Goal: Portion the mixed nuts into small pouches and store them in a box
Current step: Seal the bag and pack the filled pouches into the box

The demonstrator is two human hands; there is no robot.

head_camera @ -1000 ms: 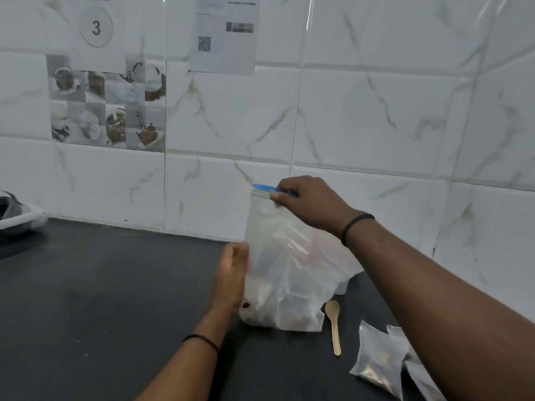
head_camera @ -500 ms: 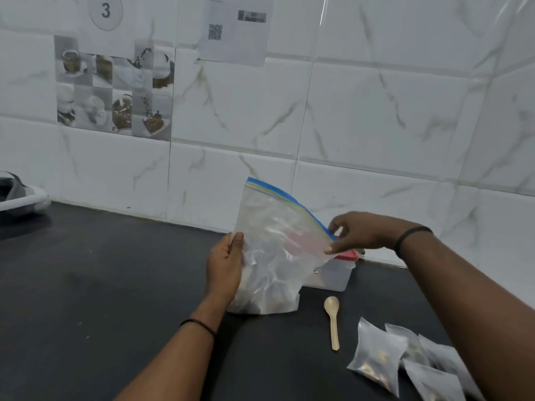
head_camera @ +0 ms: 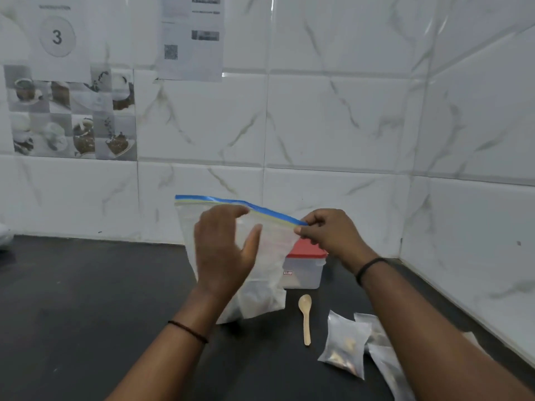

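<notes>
On a black counter (head_camera: 86, 299) backed by marbled white tiles (head_camera: 333, 120), the right hand (head_camera: 330, 235) pinches the zip bag (head_camera: 269, 256) corner, the left hand (head_camera: 223, 250) spread loose before it, a wooden spoon (head_camera: 306, 316) below.

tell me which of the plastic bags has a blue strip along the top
The large zip bag standing on the counter, its right corner pinched by the right hand. The small pouches lying flat beside the wooden spoon have no coloured strip.

The zip bag (head_camera: 269, 256) was clear crinkled plastic; beside it lay a smooth wooden spoon (head_camera: 306, 316) on the matt black counter (head_camera: 86, 299), below glossy marble-look tiles (head_camera: 333, 120).
</notes>
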